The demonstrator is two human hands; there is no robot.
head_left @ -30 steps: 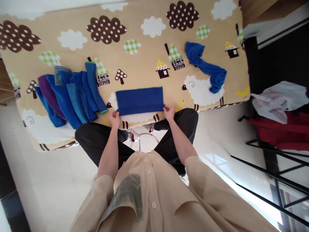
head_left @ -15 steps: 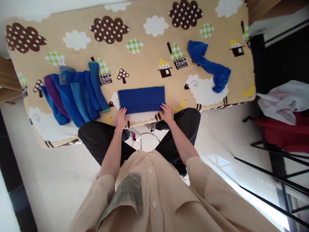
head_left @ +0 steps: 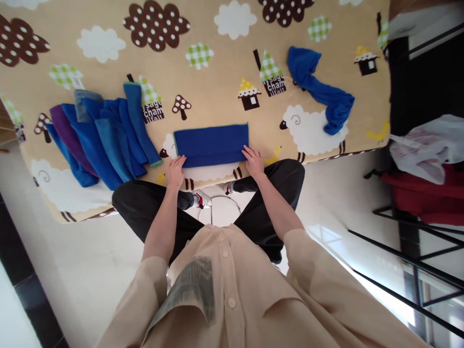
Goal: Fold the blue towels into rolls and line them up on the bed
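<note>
A flat dark blue cloth (head_left: 212,145) lies lengthwise on a tan patterned cover (head_left: 217,107), close to its near edge and in front of the person's knees. The left hand (head_left: 175,172) is at the cloth's near left corner and the right hand (head_left: 254,163) at its near right corner, fingertips over the blue fabric on each side. Neither hand is clenched, and the right fingers are somewhat spread. The thumbs are hard to make out, so whether either hand grips the edge cannot be told.

A second ago both hands were bunched in a pinch at these corners; now the fingers extend over the cloth. A faint line runs along the near side, probably a fold. The change suggests that the near edge is being settled and kept straight, with both ends handled evenly.

To the left, well clear of the far edge, lies a group of rolled cloths (head_left: 92,145), mostly blue, with a purple roll (head_left: 68,133) and a grey piece (head_left: 85,105) among them. Farther right, a loosely twisted blue cloth (head_left: 302,64) lies on the cover, apart from the flat one.
</note>
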